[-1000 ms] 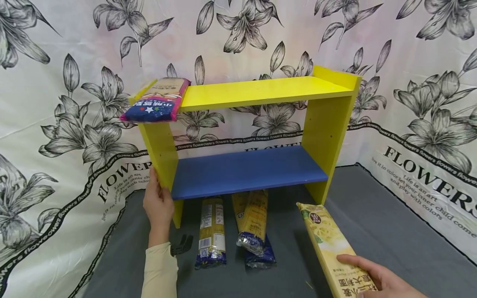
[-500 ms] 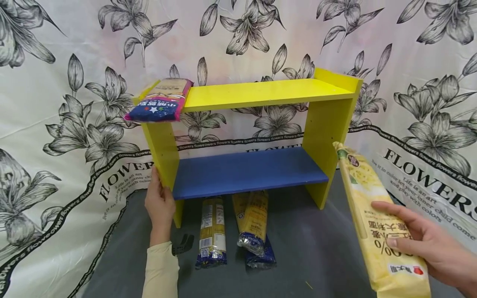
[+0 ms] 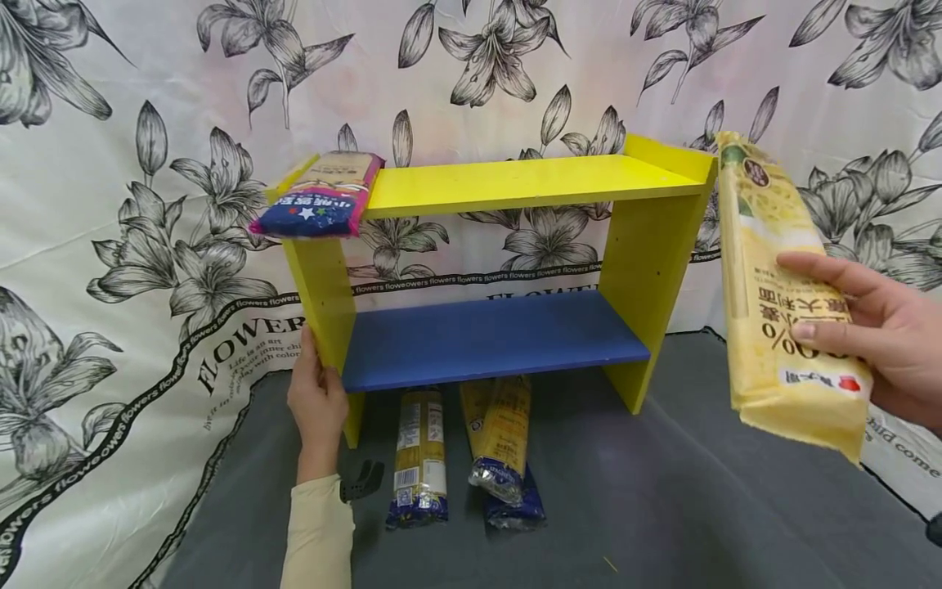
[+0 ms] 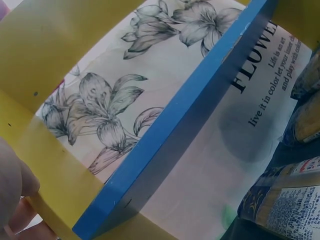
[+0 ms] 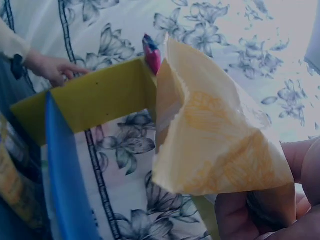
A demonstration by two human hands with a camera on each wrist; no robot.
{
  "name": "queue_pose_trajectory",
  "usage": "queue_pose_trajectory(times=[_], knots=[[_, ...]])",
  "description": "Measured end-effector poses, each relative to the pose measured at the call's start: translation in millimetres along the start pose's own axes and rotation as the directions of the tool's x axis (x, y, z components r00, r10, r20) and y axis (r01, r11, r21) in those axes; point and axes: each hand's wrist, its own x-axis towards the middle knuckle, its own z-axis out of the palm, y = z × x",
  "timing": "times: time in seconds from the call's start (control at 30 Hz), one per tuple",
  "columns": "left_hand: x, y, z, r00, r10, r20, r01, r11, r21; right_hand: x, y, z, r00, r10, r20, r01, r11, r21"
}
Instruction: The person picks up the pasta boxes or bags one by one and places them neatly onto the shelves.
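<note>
At the right of the head view, my right hand point(image 3: 886, 327) holds a yellow bag of pasta point(image 3: 765, 237) raised beside the shelf's right end. The thumb lies on the bag's printed front. The crimped end of the bag point(image 5: 220, 130) fills the middle of the right wrist view. My left hand point(image 3: 318, 409) grips the left side panel point(image 3: 316, 303) of a small yellow-and-blue shelf, level with its blue board point(image 3: 493, 339). Its fingertips point(image 4: 27, 182) show at the panel's edge in the left wrist view. A pink-and-blue packet point(image 3: 320, 196) lies on the yellow top board point(image 3: 500, 182), at its left end.
Under the blue board, a spaghetti packet point(image 3: 418, 458) lies on the dark grey tabletop point(image 3: 589, 491). More spaghetti packets point(image 3: 504, 442) overlap beside it. A black strap point(image 3: 362, 481) is next to the left wrist. Flower-printed cloth point(image 3: 456, 74) hangs behind the shelf.
My right hand has lifted the bag of pasta from low at the right front up to the height of the top board. My left hand stays on the side panel.
</note>
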Motion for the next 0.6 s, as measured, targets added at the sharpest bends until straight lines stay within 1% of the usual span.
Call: queue_pose_trajectory(times=[0.07, 0.13, 0.27, 0.4, 0.47, 0.6], knots=[[0.5, 0.6, -0.9, 1.000, -0.004, 0.004, 0.004, 1.000, 0.000, 13.2, -12, 9, 0.999, 0.027, -0.042, -0.028, 0.999, -0.022], [0.5, 0.6, -1.7, 1.000, -0.004, 0.004, 0.004, 1.000, -0.001, 27.2, -22, 18, 0.997, 0.047, -0.065, -0.048, 0.999, -0.018], [1.0, -0.7, -1.8, 1.000, 0.016, -0.010, -0.016, 1.000, -0.004, 61.9, -39, 38, 0.995, 0.080, -0.067, -0.081, 0.997, -0.006], [1.8, -1.5, 0.1, 1.000, 0.029, -0.013, -0.029, 1.000, -0.007, 104.1, -52, 58, 0.991, 0.119, -0.054, -0.118, 0.993, 0.018], [1.9, -1.8, 0.9, 1.000, 0.024, -0.009, -0.024, 1.000, -0.009, 124.3, -56, 69, 0.989, 0.138, -0.053, -0.136, 0.990, 0.030], [1.5, -2.6, 1.4, 1.000, 0.014, -0.004, -0.014, 1.000, -0.021, 156.0, -58, 95, 0.981, 0.186, -0.057, -0.187, 0.982, -0.009]])
